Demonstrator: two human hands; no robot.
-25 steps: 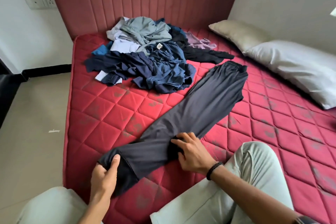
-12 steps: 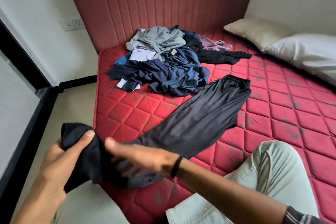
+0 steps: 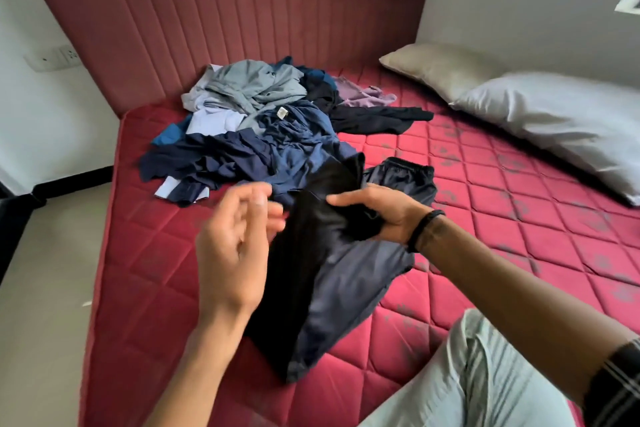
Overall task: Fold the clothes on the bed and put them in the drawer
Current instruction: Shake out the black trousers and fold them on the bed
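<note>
Right hand (image 3: 377,215), wearing a dark wristband, grips a fold of the dark trousers (image 3: 329,270) with fingers curled into the cloth and thumb laid across the top. Left hand (image 3: 235,236) is raised just left of the trousers, blurred, fingers loosely spread and holding nothing; whether its fingertips brush the cloth cannot be told.

Only one view, from the head camera, shows the scene. One pair of dark trousers is doubled over on the red quilted mattress (image 3: 485,218), its leg end lifted up toward the waistband, its fold resting on the bed near the person's knee. Beyond the trousers, toward the headboard (image 3: 242,10), lies one heap of unfolded clothes (image 3: 263,135): grey, pale blue, navy, black and mauve garments tangled together, too mixed to count singly. The heap's near edge touches the far side of the trousers and is partly hidden by them and by the hands.

Right of the trousers, along the wall, lie two pillows: one beige (image 3: 440,69) and one white (image 3: 561,121), overlapping. A leg in pale trousers (image 3: 485,381) crosses the bed's near corner. Left of the headboard, one wall socket plate (image 3: 55,57).
</note>
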